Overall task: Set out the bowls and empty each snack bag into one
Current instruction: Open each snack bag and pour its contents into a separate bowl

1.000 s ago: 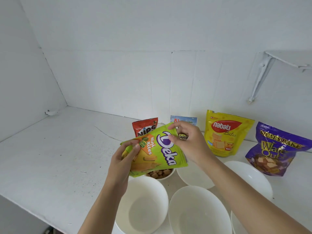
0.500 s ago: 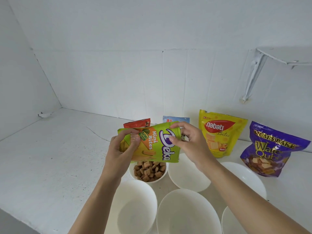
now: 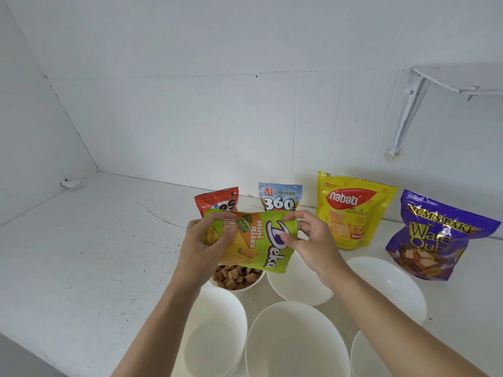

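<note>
I hold a green Deka Mini Bites bag [image 3: 255, 240] sideways above the counter with both hands. My left hand [image 3: 201, 246] grips its bottom end and my right hand [image 3: 310, 240] pinches its top edge. Under the bag stands a white bowl [image 3: 239, 278] filled with brown snack pieces. Several empty white bowls surround it: one behind-right [image 3: 299, 287], one at right [image 3: 392, 289], and two in front [image 3: 217, 338] [image 3: 296, 344]. Against the wall stand a red bag [image 3: 217, 202], a blue 360 bag [image 3: 280, 197], a yellow Nabati bag [image 3: 351, 210] and a purple wafer-cube bag [image 3: 435, 235].
The white counter [image 3: 95, 254] stretches to the left, with its front edge at lower left. A white bracket and shelf [image 3: 441, 85] stick out of the wall at upper right. Part of another white bowl [image 3: 364, 357] shows at the bottom right.
The green bag has turned further onto its side and lifted a little toward the wall. My right hand has shifted along its top edge. The blue bag behind is now uncovered.
</note>
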